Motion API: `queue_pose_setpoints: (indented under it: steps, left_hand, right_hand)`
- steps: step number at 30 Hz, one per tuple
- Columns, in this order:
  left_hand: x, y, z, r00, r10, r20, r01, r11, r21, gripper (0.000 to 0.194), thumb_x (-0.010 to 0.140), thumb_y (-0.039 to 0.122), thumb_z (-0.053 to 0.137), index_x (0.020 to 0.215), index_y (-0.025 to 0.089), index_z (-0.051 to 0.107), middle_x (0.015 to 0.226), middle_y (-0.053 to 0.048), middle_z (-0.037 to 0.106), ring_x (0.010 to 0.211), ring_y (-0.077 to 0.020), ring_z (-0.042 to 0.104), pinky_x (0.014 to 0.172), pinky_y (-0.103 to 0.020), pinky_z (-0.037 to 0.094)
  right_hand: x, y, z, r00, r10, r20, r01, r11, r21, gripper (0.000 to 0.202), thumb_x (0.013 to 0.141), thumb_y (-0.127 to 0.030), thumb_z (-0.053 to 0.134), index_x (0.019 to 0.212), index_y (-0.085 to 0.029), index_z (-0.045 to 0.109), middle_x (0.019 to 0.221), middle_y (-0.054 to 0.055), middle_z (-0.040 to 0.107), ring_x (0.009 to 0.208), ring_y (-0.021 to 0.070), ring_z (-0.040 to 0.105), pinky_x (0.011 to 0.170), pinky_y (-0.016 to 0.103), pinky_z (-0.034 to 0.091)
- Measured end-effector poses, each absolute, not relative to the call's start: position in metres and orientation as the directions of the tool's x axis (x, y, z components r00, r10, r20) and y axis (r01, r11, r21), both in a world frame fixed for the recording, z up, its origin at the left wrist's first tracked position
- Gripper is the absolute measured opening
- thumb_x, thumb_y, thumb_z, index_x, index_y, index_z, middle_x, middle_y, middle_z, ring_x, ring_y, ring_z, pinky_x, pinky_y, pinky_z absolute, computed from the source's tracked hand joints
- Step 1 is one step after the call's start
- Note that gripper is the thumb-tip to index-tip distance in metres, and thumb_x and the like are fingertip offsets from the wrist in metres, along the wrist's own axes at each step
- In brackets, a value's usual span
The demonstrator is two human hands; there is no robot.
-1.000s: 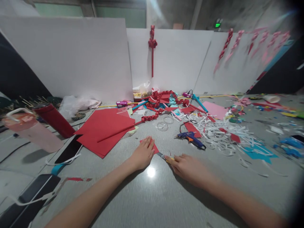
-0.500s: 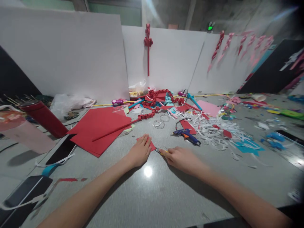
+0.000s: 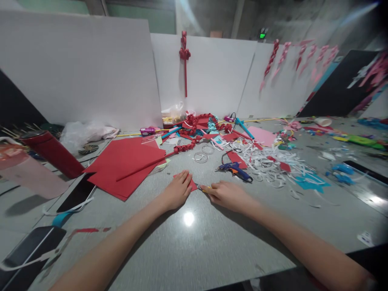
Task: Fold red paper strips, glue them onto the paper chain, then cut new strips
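My left hand (image 3: 178,190) lies flat, fingers stretched forward, on a small piece of red paper (image 3: 192,185) on the grey table. Most of that piece is hidden under the fingers. My right hand (image 3: 226,195) is closed around a yellow-handled craft knife (image 3: 206,187). Its metal blade points left and meets the right edge of the red piece. Beyond my right hand lies a blue glue gun (image 3: 235,171). Left of my hands are large red paper sheets (image 3: 121,161) with a thin red paper stick (image 3: 142,168) across them.
White paper strips (image 3: 269,165) lie in a heap at the right. Wire rings (image 3: 200,157) and red paper chains (image 3: 194,125) are farther back. A red flask (image 3: 54,155), a pink cup (image 3: 39,171) and a power bank (image 3: 33,250) are at the left. A white panel (image 3: 212,76) stands behind.
The view has shifted slightly, moving the background a little left. My right hand and the knife have moved slightly up and left. My left hand stays on the red piece.
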State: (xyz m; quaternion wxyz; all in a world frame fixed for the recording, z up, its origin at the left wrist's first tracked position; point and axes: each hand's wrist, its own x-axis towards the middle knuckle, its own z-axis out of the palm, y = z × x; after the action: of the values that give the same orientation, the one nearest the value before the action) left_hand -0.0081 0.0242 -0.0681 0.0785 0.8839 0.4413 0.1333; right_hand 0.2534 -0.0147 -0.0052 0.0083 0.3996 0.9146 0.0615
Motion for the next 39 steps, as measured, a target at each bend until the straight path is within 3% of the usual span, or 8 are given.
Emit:
queue_pose_setpoints:
  steps: [7,11,15,26,39]
  left_hand:
    - [-0.009,0.016,-0.058,0.621,0.773,0.127,0.715,-0.626,0.311,0.06,0.111,0.045,0.024,0.16,0.013,0.039,0.171,-0.015,0.03,0.16,-0.0247,0.024,0.13,-0.045,0.022]
    - [-0.008,0.017,-0.06,0.622,0.776,0.099,0.725,-0.62,0.3,0.063,0.11,0.046,0.03,0.163,0.012,0.031,0.172,-0.015,0.024,0.16,-0.0244,0.022,0.131,-0.042,0.019]
    - [-0.007,0.019,-0.062,0.631,0.772,0.07,0.731,-0.623,0.279,0.064,0.11,0.045,0.027,0.164,0.011,0.03,0.173,-0.015,0.021,0.161,-0.0239,0.018,0.131,-0.042,0.017]
    - [-0.008,0.021,-0.066,0.644,0.758,0.099,0.72,-0.645,0.257,0.064,0.111,0.046,0.023,0.165,0.012,0.028,0.173,-0.014,0.021,0.161,-0.0246,0.02,0.131,-0.044,0.019]
    - [-0.008,0.02,-0.065,0.638,0.765,0.091,0.729,-0.638,0.248,0.066,0.11,0.047,0.023,0.165,0.011,0.026,0.173,-0.014,0.021,0.161,-0.0237,0.019,0.131,-0.041,0.018]
  right_hand:
    - [0.264,-0.029,-0.001,-0.72,0.693,0.044,0.693,0.714,0.102,0.047,0.102,-0.035,0.048,0.148,-0.031,0.058,0.08,0.004,0.076,0.062,0.0153,0.061,0.06,0.031,0.02]
    - [0.27,-0.027,0.0,-0.715,0.698,0.022,0.696,0.71,0.103,0.045,0.102,-0.038,0.047,0.143,-0.031,0.063,0.068,0.002,0.074,0.05,0.0123,0.053,0.058,0.032,0.014]
    - [0.27,-0.024,0.0,-0.705,0.709,0.019,0.706,0.698,0.118,0.044,0.102,-0.037,0.047,0.142,-0.034,0.064,0.07,0.002,0.076,0.051,0.0121,0.054,0.058,0.032,0.012]
    - [0.247,-0.012,-0.004,-0.641,0.768,0.004,0.758,0.632,0.158,0.053,0.103,-0.037,0.043,0.154,-0.031,0.052,0.083,0.007,0.079,0.063,0.0164,0.065,0.059,0.029,0.021]
    - [0.242,0.001,-0.001,-0.579,0.813,-0.065,0.792,0.58,0.189,0.052,0.105,-0.037,0.041,0.155,-0.034,0.051,0.091,0.009,0.081,0.073,0.0214,0.072,0.063,0.028,0.032]
